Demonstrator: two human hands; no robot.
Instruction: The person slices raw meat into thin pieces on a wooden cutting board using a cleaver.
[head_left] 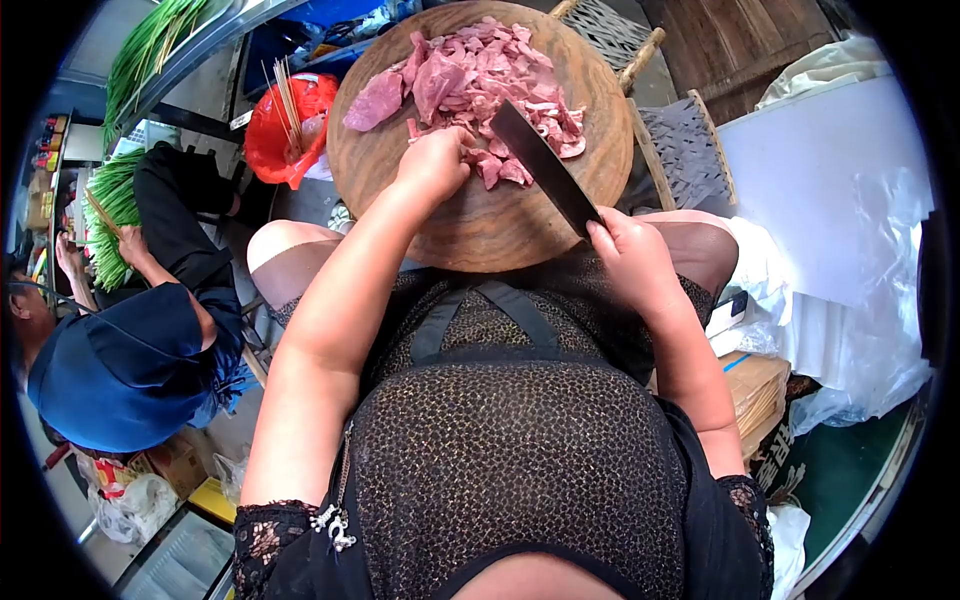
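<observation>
In the head view, a heap of raw pink meat (500, 75), cut into many slices and bits, lies on a round wooden chopping block (400, 190). A larger uncut lump (375, 100) sits at the heap's left side. My left hand (435, 165) is closed, its fingers curled down on meat at the near edge of the heap; the fingertips are partly hidden. A dark-bladed cleaver (545, 165) slants across the block with its tip over the meat. Its handle is wrapped by my right hand (632, 250), near the block's right front edge.
A red plastic bag (290, 130) holding thin sticks stands left of the block. Another person (140, 350) in dark blue sits at far left, handling long green vegetables (115, 215). A woven stool (685, 150) and a white board (815, 180) are on the right, with a cardboard box (755, 390) below.
</observation>
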